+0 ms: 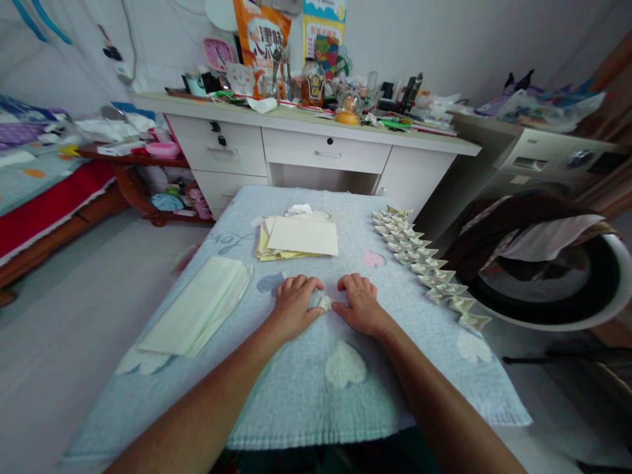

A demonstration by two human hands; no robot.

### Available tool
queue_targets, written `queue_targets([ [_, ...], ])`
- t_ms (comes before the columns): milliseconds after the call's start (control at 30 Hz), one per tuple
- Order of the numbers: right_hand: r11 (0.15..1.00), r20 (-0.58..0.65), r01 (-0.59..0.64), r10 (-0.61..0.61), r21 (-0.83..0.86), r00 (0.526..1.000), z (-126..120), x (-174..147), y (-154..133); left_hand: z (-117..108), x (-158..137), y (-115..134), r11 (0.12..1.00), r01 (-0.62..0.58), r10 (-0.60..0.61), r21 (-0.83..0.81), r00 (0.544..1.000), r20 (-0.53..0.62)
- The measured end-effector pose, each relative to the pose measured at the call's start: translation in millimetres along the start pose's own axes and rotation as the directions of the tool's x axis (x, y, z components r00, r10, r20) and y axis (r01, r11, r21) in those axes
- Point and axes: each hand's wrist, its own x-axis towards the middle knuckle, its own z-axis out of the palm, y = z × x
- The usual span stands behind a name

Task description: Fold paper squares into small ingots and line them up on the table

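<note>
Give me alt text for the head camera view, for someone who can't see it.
A person's left hand and right hand meet, thumbs forward, at a small folded paper on a blue cloth. Beyond lies a paper stack; to the left, pale sheets; to the right, a row of folded pieces.

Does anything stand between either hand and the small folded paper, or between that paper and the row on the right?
Nothing visible blocks the left hand or right hand; their thumbs are at the small folded paper. Toward the row of folded papers, only the right hand is in between.
</note>
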Motion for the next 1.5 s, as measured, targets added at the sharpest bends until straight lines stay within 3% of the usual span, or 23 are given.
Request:
queue_targets([
  [567, 0.999, 0.04, 0.033, -0.034, 0.037, 0.999, -5.1, 0.4, 5.6, -0.1, -1.0, 0.4, 0.999, 0.035, -0.035, 0.0, 0.999, 0.005],
  [900, 0.998, -0.011, 0.046, -0.045, 0.034, 0.999, -1.9, -1.4, 3.7, 0.5, -1.3, 3.3, 0.999, 0.038, -0.038, -0.018, 0.999, -0.01],
  [1233, 0.968, -0.045, 0.212, -0.208, 0.132, 0.977, -5.8, -7.2, 4.6, -0.6, -1.4, 7.6, 0.986, -0.088, 0.084, -0.145, 0.996, -0.03],
  [1500, 0.93, -0.085, 0.27, -0.256, 0.249, 0.963, -9.3, -6.6, -0.9, -8.5, -0.5, 9.5, 0.935, -0.101, 0.093, -0.34, 0.995, -0.039],
])
